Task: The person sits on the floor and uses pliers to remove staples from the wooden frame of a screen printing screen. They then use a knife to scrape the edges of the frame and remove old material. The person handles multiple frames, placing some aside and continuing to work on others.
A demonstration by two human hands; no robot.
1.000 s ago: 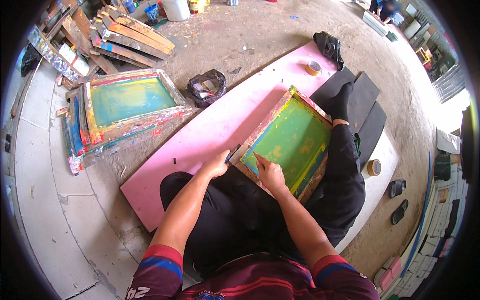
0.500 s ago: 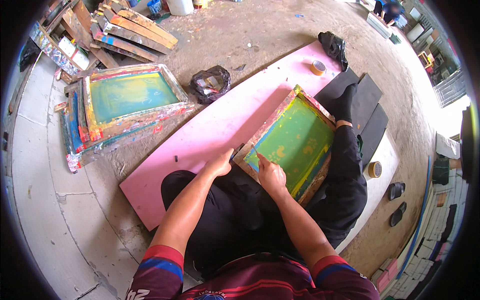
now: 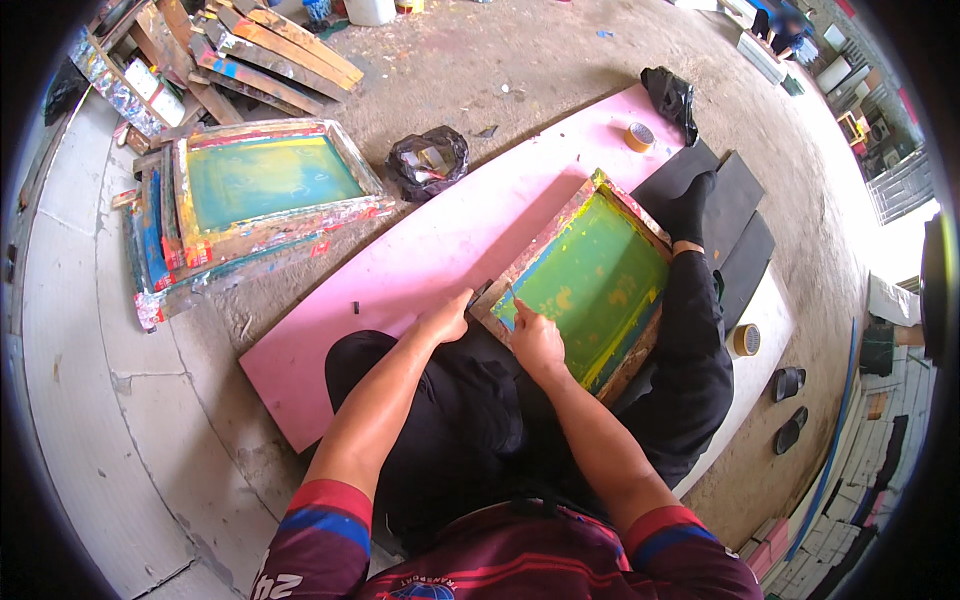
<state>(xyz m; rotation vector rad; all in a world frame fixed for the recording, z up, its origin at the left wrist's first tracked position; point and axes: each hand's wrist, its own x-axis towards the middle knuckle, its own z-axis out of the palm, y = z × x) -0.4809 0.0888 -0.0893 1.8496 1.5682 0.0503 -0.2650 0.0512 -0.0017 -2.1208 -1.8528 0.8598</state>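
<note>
A wooden screen-printing frame (image 3: 545,232) with green and yellow mesh leans at a slant across my lap, by my bent right leg. Paint is crusted along its wood. My right hand (image 3: 538,340) is closed over the frame's near corner, gripping a thin, slender tool (image 3: 513,292) whose tip meets the wood; its exact kind is too small to tell. Just outside that same corner, my left hand (image 3: 445,320) is closed too. Something small and dark shows by its fingertips, against the frame's edge, but I cannot make it out.
Beneath me lies a pink board (image 3: 400,270) with tape rolls (image 3: 639,137) and a black plastic bag (image 3: 668,100). More paint-stained screens (image 3: 270,240) are stacked at left, near an opened black bag (image 3: 428,160). Wooden boards (image 3: 290,50) lie beyond; sandals (image 3: 790,430) sit at right. Another person is far off.
The view has shifted slightly. My right hand and the thin tool have moved a little at the frame's corner; my left hand stays beside it.
</note>
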